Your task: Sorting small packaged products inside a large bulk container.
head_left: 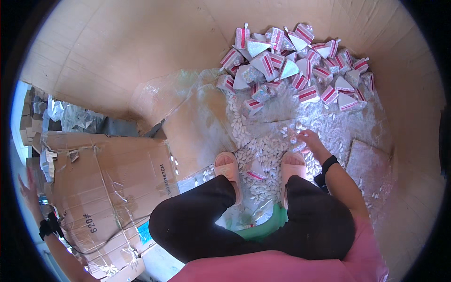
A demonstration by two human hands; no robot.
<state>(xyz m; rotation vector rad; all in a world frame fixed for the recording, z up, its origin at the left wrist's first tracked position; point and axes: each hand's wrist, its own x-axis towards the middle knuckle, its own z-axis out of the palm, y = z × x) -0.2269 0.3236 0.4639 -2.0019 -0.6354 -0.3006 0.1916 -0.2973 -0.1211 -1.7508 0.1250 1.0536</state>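
My right hand (313, 144) is low over the scattered white pieces, just beyond my right foot. Its fingers are bent together around something clear and small that I cannot make out. Far to the left, my left hand (29, 191) is raised with its fingers apart and nothing in it, beside a cardboard box. Ahead lies a heap of cake-slice-shaped wedges (308, 95), white with red stripes, many in clear wrap. Small white oval pieces (263, 157) cover the floor between my feet. A single wedge (256, 171) rests among them.
Tall cardboard walls (155, 42) curve around me. At left stands a worn, taped cardboard box (112, 183), with a black cable (101, 246) across it. A green seat edge (270, 223) shows between my legs. A flat cardboard piece (369, 164) lies at right.
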